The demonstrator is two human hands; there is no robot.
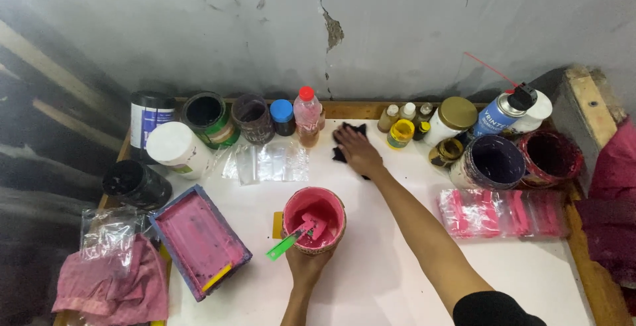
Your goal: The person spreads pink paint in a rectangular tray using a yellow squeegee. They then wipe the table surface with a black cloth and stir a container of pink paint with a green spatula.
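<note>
My left hand (306, 264) grips the near side of a round tub of pink paint (315, 218) in the middle of the white table. A green-handled stirrer (286, 244) leans in the tub, its pink blade in the paint. My right hand (358, 152) reaches to the far side of the table and presses flat on a black cloth (347, 135), which is mostly hidden beneath it. The cloth lies just in front of a small bottle with a red cap (307, 116) and a yellow-capped bottle (400, 134).
Paint cans, jars and bottles line the back edge, with a spray can (503, 110) at the right. A pink-coated rectangular tray (199, 241) and a pink rag (112, 285) lie left. Clear bags (265, 162) and pink packets (503, 212) rest on the table (397, 279).
</note>
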